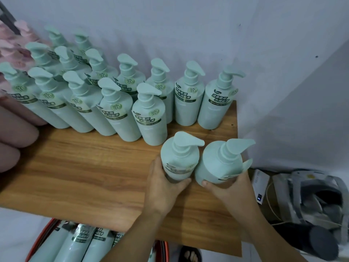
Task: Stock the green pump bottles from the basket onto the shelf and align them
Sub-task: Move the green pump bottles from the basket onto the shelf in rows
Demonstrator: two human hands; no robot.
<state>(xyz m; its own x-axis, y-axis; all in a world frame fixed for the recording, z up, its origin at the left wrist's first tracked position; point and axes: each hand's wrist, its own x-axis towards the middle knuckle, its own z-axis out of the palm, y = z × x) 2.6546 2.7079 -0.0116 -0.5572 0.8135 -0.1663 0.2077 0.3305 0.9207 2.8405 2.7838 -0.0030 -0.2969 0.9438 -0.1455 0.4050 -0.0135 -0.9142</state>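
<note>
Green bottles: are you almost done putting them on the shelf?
Not yet. Many green bottles already stand in rows on the shelf. The left hand and right hand each hold one more at the front. The basket below still has bottles left.

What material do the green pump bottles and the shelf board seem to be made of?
The bottle in the left hand looks like matte plastic: an opaque, even pale green with only soft highlights, and a moulded pump head of the same colour. The shelf board shows brown wood grain with a smooth, low sheen; solid wood or a printed laminate, I cannot tell which.
</note>
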